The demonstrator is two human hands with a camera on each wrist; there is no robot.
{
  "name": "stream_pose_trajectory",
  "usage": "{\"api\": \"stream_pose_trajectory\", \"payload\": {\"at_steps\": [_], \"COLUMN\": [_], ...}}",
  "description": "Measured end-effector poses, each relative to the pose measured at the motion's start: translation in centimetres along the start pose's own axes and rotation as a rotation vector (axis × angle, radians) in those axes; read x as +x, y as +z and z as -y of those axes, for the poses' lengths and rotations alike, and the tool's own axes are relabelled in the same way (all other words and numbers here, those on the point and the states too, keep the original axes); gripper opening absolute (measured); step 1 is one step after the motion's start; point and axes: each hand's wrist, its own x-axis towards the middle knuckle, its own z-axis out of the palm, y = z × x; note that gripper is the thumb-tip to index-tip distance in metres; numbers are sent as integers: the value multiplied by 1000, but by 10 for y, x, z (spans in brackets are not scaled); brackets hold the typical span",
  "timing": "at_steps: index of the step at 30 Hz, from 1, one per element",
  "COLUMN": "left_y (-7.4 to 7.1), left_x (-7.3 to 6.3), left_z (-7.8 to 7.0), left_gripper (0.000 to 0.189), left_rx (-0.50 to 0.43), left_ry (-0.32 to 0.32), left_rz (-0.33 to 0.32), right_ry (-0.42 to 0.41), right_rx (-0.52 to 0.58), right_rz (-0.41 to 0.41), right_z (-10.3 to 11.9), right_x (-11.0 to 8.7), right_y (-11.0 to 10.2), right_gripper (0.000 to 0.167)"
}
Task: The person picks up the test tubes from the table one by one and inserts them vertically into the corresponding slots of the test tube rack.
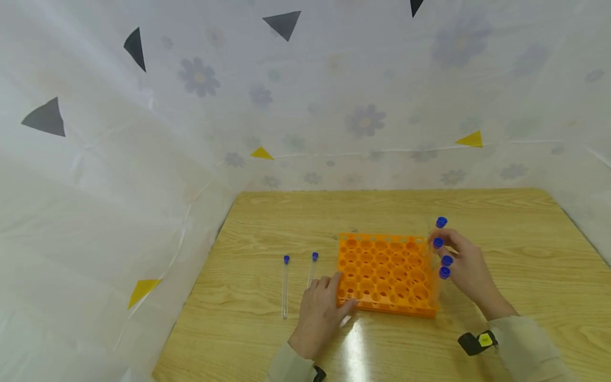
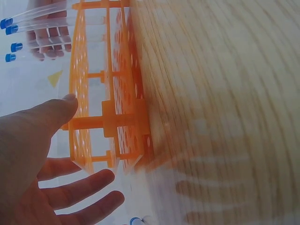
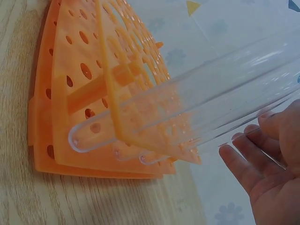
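Note:
The orange test tube rack (image 1: 382, 273) stands on the table. My left hand (image 1: 323, 310) is at its left side; the left wrist view shows the thumb (image 2: 61, 110) touching the rack and the other fingers extended. At the rack's right end, several clear test tubes with blue caps (image 1: 441, 222) stand tilted. Their rounded bottoms (image 3: 84, 140) show below the upper plate. My right hand (image 1: 465, 265) is beside these tubes, its loosely bent fingers against or close to them; whether any tube is pinched is hard to see.
Two capped test tubes lie on the table left of the rack: one in full view (image 1: 285, 289), the other (image 1: 312, 265) partly hidden by the left hand. White flowered sheeting (image 1: 334, 95) surrounds the wooden table (image 1: 229, 339).

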Motion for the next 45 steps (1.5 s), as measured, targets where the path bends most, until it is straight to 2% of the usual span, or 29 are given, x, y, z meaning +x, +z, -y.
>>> {"api": "stream_pose_trajectory", "payload": {"at_steps": [6, 12, 21, 30, 38, 45], "left_y": [1, 3, 4, 5, 5, 7], "left_x": [0, 0, -1, -1, -1, -1], "left_z": [1, 1, 2, 2, 2, 3], "left_gripper": [65, 64, 65, 65, 65, 64], "left_rx": [0, 8, -8, -8, -1, 12], "left_ry": [6, 10, 13, 23, 19, 42], "left_rz": [-7, -14, -24, -39, -31, -69], "right_ry": [-14, 2, -37, 3, -23, -42], "right_rx": [-8, -59, -117, -120, -83, -63], "right_rz": [21, 38, 24, 56, 84, 77], "right_z": [-6, -10, -20, -21, -18, -16], "right_x": [0, 0, 2, 1, 3, 4], "right_y": [3, 5, 9, 9, 11, 12], "right_gripper": [20, 20, 20, 23, 18, 16]}}
